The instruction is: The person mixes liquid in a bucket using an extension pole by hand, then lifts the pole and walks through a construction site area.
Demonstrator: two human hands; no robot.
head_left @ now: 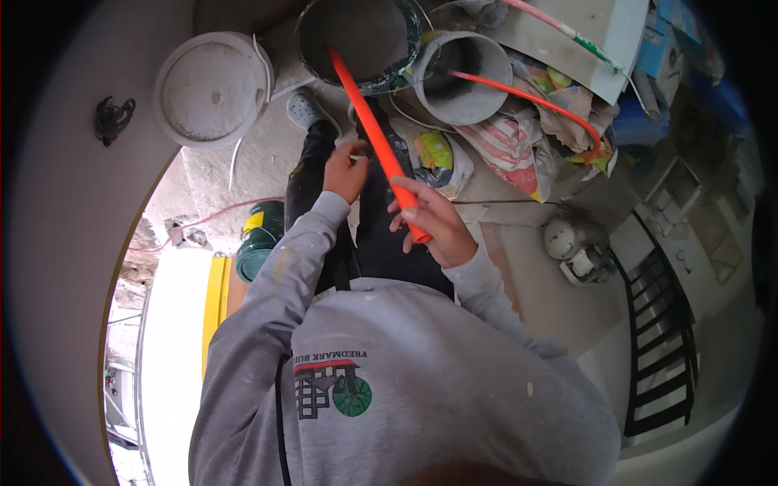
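My right hand [438, 223] grips an orange plastic pipe [373, 130] near its lower end, thumb across it and some fingers loosely curled. The pipe slants up to a dark bucket [361, 28] with grey material inside, its far end over or in the bucket. Left of the pipe, my left hand [344, 174] has curled fingers near a small pale bit; what they hold, if anything, is unclear. My legs in dark trousers and a grey clog [304, 109] show beneath.
A lidded white bucket [207, 89], a grey bucket [433, 97] with a red hose [535, 105], sacks [498, 154] and boards [567, 36] surround me. A green bucket [259, 247] sits left, machinery [571, 243] right, beside a black railing [656, 348]. A wall [73, 243] curves along the left.
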